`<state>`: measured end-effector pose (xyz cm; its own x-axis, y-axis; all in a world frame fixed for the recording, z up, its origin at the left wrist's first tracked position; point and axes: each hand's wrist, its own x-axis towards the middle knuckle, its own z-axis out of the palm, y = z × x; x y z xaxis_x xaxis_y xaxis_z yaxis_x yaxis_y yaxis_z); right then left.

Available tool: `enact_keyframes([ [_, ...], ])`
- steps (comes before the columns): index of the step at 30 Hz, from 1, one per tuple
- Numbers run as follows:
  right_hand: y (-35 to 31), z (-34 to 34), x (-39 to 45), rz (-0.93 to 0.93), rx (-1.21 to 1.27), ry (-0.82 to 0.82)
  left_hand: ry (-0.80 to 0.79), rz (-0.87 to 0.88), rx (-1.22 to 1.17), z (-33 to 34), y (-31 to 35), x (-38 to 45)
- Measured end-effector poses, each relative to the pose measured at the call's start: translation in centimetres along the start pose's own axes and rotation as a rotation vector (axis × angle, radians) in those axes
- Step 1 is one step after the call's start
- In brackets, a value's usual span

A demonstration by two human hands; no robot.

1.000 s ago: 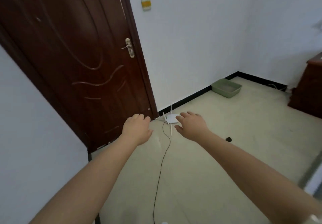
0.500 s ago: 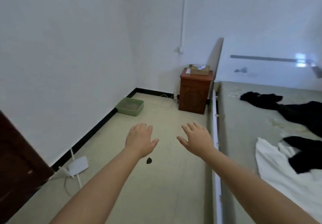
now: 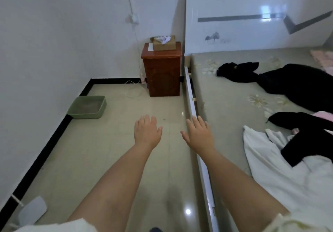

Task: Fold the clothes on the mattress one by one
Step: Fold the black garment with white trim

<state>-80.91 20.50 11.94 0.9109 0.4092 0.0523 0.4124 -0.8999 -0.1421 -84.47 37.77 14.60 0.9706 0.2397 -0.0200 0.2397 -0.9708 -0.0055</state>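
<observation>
Where tissues fill it, cardboard box (image 3: pixel 164 43) atop nightstand (image 3: pixel 162 70).

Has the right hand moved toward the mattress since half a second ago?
Yes. The right hand now hangs over the bed frame's white rail at the mattress edge; before, it was over the floor.

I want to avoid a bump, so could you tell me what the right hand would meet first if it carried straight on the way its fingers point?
Probably the bed's white side rail, just beyond the right hand; depth is unclear.
</observation>
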Motion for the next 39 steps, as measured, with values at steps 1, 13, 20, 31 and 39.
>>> enact_keyframes([
  [1, 1.1, 0.8, 1.5, 0.041, 0.009, -0.005, -0.006, 0.019, 0.01, 0.8, 0.2, 2.1],
  [13, 13.7, 1.3, 26.4, 0.502, -0.088, 0.073, 0.028, 0.3, -0.001, 2.0, 4.7, 37.0],
  [20, 24.0, 0.6, 32.5, 0.852, -0.027, 0.188, 0.032, 0.658, 0.013, 2.3, 18.5, 51.3],
  [31, 42.6, -1.0, 40.6, 1.213, -0.008, 0.362, 0.138, 0.994, 0.075, -1.1, 38.9, 71.1],
  [39, 54.4, 1.2, 43.8, 1.497, -0.133, 0.268, -0.038, 1.241, -0.008, 5.4, 54.7, 81.1],
])
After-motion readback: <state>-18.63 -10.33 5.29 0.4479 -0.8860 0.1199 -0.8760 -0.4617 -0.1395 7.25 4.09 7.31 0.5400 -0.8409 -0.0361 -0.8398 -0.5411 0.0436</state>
